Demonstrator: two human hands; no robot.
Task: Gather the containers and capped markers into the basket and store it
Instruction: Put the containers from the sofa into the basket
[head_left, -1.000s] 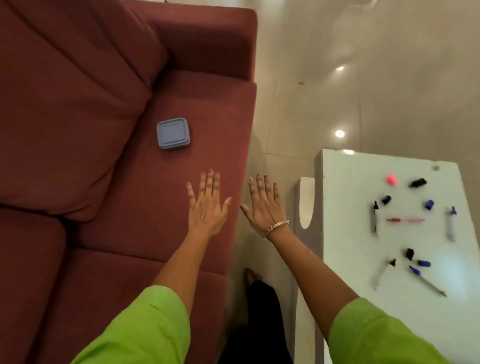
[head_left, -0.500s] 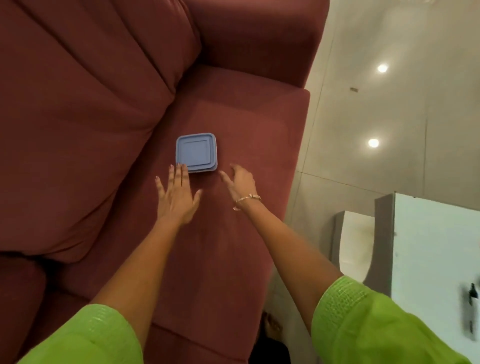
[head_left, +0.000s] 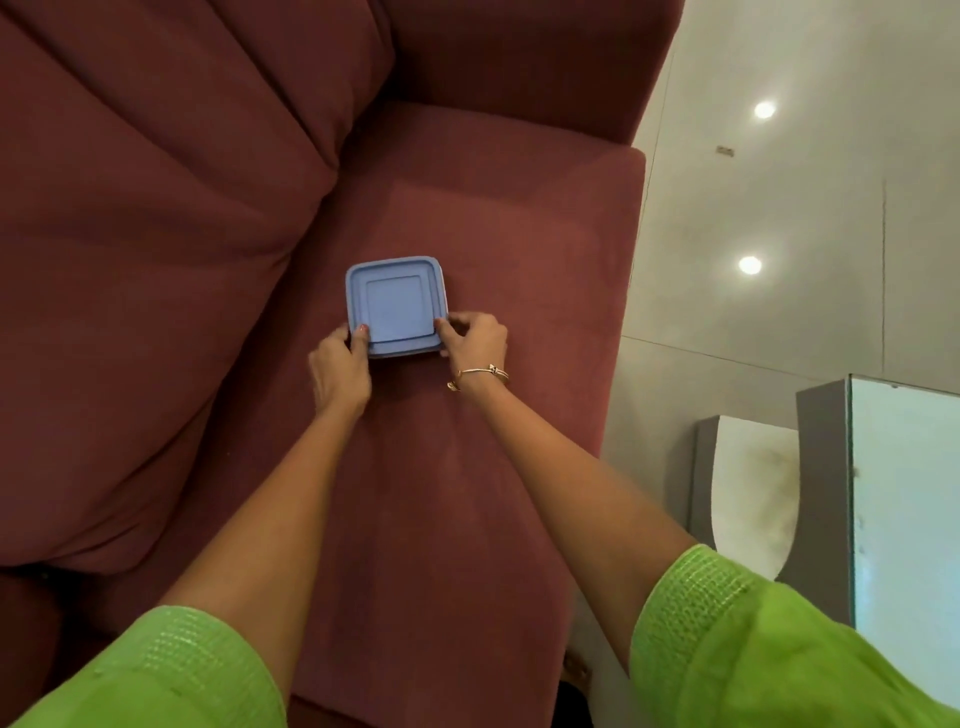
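Observation:
A square blue container (head_left: 396, 304) with its lid on lies flat on the seat cushion of a dark red sofa (head_left: 493, 260). My left hand (head_left: 338, 366) grips its near left corner, thumb on the lid. My right hand (head_left: 475, 340), with a thin bracelet on the wrist, pinches its near right corner. Both hands are closed on the container, which rests on the cushion. No markers and no basket are in view.
A large back cushion (head_left: 156, 234) rises to the left of the container and the sofa arm (head_left: 519, 57) stands behind it. To the right lie the glossy tiled floor (head_left: 779, 208) and the corner of a white table (head_left: 909, 519).
Both hands moved forward from just short of the container and closed on its two near corners. The view swung left, so the markers on the table left the frame.

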